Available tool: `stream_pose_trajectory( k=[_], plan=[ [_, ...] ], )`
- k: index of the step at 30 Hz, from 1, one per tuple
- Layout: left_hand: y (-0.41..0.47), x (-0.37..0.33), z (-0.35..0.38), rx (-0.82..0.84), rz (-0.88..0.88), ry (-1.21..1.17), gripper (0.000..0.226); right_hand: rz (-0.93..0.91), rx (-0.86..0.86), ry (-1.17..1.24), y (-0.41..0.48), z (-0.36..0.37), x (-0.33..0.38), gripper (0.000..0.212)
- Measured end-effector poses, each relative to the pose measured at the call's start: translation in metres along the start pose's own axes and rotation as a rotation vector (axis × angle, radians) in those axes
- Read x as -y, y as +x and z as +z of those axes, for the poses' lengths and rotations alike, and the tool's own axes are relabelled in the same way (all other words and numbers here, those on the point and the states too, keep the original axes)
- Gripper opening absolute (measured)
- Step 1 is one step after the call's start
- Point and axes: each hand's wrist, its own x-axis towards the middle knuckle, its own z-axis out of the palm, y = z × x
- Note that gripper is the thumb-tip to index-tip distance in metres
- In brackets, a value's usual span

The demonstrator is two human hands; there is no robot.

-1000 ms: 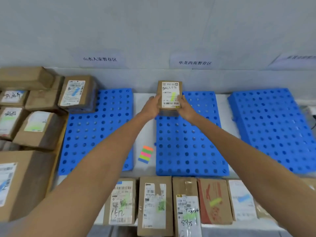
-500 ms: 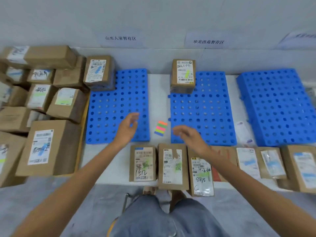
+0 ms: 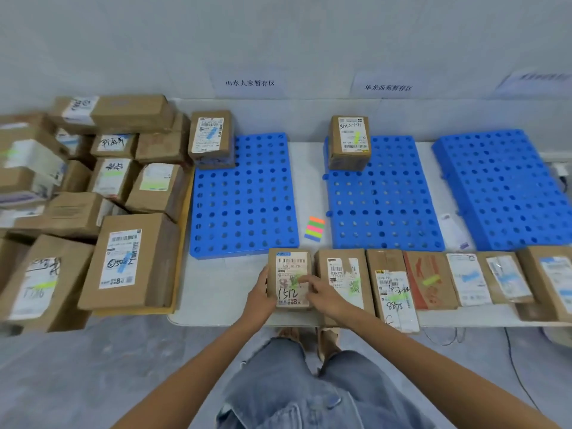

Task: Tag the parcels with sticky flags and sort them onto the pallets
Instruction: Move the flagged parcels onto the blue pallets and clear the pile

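A small brown parcel marked 1512 (image 3: 291, 269), with a green flag on its label, lies at the left end of the front row on the white table (image 3: 223, 292). My left hand (image 3: 259, 297) grips its left side. My right hand (image 3: 322, 294) holds its right edge, fingers lying over the label. A pad of coloured sticky flags (image 3: 314, 229) lies between the left pallet (image 3: 244, 196) and the middle pallet (image 3: 383, 199). One tagged parcel (image 3: 211, 137) sits at the left pallet's far corner, another (image 3: 350, 140) at the middle pallet's far corner.
Several more parcels (image 3: 430, 280) line the table's front edge to the right. A third blue pallet (image 3: 507, 187) lies bare at the right. Many stacked boxes (image 3: 130, 258) fill the left side. My legs in jeans are below the table edge.
Both hands let go of the parcel on the middle pallet, drew back to the front row and took hold of the 1512 parcel. The camera tilted down.
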Motion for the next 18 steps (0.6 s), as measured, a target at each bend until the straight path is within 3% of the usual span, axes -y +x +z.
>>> stream_pose_trajectory(
  k=[6,12,18],
  plan=[
    [-0.014,-0.011,-0.025,-0.149,0.147,-0.142,0.042,-0.141,-0.175,0.233,-0.017,-0.011,0.020,0.033],
    [-0.004,-0.053,-0.019,-0.172,0.335,-0.046,0.046,-0.339,-0.319,0.363,-0.037,-0.040,0.034,0.036],
    [0.022,-0.141,0.029,-0.117,0.492,0.006,0.047,-0.490,-0.514,0.325,-0.045,-0.126,0.014,0.037]
  ],
)
